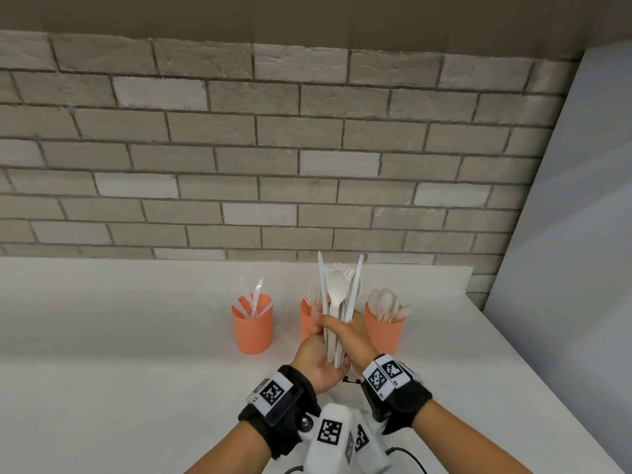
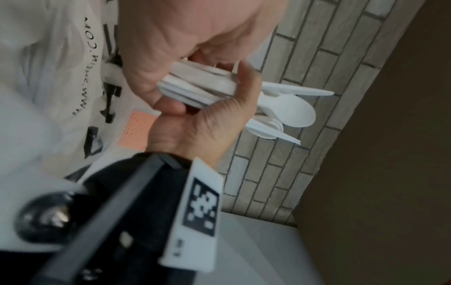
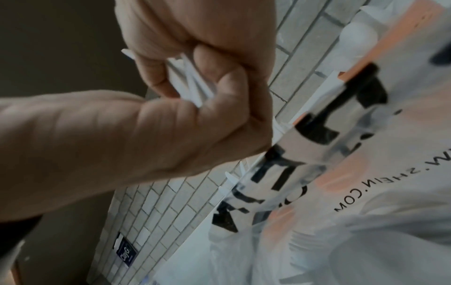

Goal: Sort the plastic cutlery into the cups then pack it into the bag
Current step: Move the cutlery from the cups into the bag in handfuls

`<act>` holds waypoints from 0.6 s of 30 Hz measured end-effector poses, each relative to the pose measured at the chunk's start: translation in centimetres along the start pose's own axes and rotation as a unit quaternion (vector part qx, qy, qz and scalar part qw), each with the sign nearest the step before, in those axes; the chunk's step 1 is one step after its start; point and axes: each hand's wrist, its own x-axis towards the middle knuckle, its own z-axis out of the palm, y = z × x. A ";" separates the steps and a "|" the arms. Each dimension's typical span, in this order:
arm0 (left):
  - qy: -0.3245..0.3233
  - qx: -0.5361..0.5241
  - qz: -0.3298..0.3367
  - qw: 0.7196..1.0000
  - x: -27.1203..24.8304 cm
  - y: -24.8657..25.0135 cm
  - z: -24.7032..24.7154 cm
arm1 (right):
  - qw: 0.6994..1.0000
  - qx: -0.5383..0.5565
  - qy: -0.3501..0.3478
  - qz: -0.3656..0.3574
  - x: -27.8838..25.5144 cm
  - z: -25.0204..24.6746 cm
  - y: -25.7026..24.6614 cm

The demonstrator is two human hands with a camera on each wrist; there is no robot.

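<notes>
Both hands hold one upright bundle of white plastic cutlery (image 1: 337,302), a mix of spoons, knives and forks, in front of the cups. My left hand (image 1: 325,360) grips the handle ends from below. My right hand (image 1: 342,331) wraps the bundle just above it. The left orange mesh cup (image 1: 252,325) holds knives. The middle cup (image 1: 307,319), partly hidden by the hands, holds forks, and the right cup (image 1: 384,326) holds spoons. The wrist views show the bundle (image 2: 200,84) (image 3: 187,83) between curled fingers. A thin white printed bag (image 2: 61,77) (image 3: 366,173) lies close below.
The cups stand in a row on a white counter (image 1: 136,336) against a grey brick wall (image 1: 239,148). A pale grey panel (image 1: 564,234) bounds the counter on the right. The counter's right edge runs diagonally toward me.
</notes>
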 end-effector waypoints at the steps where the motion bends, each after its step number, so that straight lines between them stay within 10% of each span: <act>1: 0.014 0.002 -0.012 1.000 0.0 0.0 -0.1 | 1.000 -0.006 0.013 -0.002 0.1 0.0 -0.2; 9: 0.036 0.382 0.100 0.918 0.2 1.7 -1.1 | 0.998 0.018 0.038 0.043 1.6 -2.0 -0.8; 18: 0.069 0.366 0.252 0.893 0.9 5.1 -0.8 | 0.998 -0.021 -0.034 0.055 0.7 -2.4 -0.1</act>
